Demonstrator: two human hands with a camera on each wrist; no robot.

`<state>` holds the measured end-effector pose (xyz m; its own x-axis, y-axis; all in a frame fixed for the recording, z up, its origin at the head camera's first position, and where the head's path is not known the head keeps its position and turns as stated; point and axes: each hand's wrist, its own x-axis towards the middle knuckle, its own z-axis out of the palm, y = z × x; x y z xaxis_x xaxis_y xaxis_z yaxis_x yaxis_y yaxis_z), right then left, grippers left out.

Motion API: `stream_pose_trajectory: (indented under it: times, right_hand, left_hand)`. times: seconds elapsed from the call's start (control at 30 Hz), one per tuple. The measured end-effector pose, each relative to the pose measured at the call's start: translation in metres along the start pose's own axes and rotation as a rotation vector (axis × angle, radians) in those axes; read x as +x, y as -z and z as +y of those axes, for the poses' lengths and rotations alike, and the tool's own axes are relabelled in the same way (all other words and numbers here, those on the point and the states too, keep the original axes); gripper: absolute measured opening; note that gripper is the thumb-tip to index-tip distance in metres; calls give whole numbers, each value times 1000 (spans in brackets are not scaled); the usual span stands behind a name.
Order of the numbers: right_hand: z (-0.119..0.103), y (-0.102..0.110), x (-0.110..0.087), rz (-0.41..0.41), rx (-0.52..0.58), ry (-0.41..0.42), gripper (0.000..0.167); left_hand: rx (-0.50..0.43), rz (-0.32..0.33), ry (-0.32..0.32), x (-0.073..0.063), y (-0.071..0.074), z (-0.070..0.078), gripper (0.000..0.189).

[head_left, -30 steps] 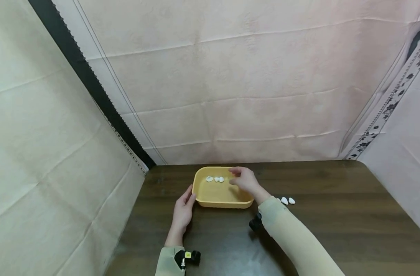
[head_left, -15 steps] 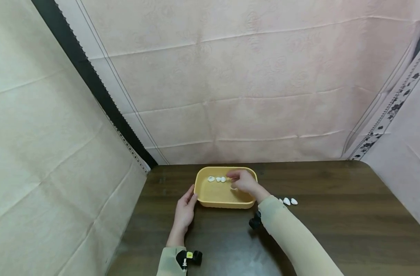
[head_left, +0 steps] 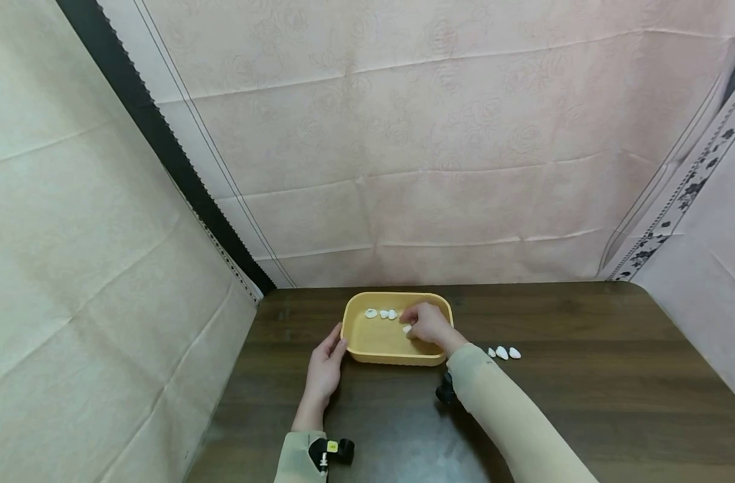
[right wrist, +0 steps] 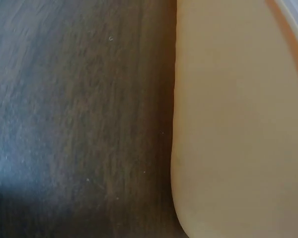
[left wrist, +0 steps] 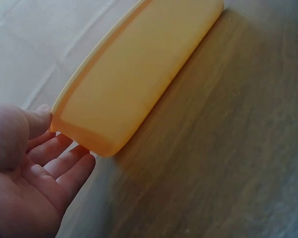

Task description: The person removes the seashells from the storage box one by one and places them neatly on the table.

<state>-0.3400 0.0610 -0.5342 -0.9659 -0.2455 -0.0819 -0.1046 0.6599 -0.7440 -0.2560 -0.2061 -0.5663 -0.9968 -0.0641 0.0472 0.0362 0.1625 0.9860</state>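
Note:
A yellow tray [head_left: 367, 343] sits on the table near its far edge. At its left end my left hand [head_left: 323, 370] grips the rim, and the left wrist view shows the thumb [left wrist: 38, 121] at the rim with fingers against the outside wall. Inside the tray, several small white pebble-like pieces [head_left: 371, 313] lie in a row toward the far side. My right hand [head_left: 430, 325] reaches into the tray's right half, fingers bent, pinching a white piece [head_left: 407, 329] low over the tray floor. In the right wrist view only the tray's side [right wrist: 238, 124] and table show; the hand is hidden.
On the brown wooden table [head_left: 560, 389], several more white pieces [head_left: 503, 353] lie right of the tray, beside the right sleeve [head_left: 494, 389]. A pale cloth [head_left: 403, 168] hangs behind the table, with other cloths at the left and right.
My right hand has dipped slightly nearer the tray floor, and the white piece at its fingertips now shows more. The left hand stays at the tray's left end. The view has shifted a little.

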Motion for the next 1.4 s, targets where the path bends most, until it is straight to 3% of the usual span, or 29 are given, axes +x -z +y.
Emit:
stream_pose_trajectory:
  times: [0.43, 0.77, 1.07, 1.4]
  right_hand:
    - [-9, 0, -5, -14, -175, 48, 17]
    - [-9, -1, -7, -9, -224, 45, 15]
    - [-9, -2, -8, -22, -212, 94, 14]
    - [-15, 6, -13, -10, -40, 93, 22]
  left_hand:
    - [60, 14, -5, -2, -1, -1, 51]
    - [61, 10, 5, -3, -1, -2, 51]
    - [68, 13, 5, -1, -2, -2, 50]
    - [52, 8, 8, -2, 0, 0, 51]
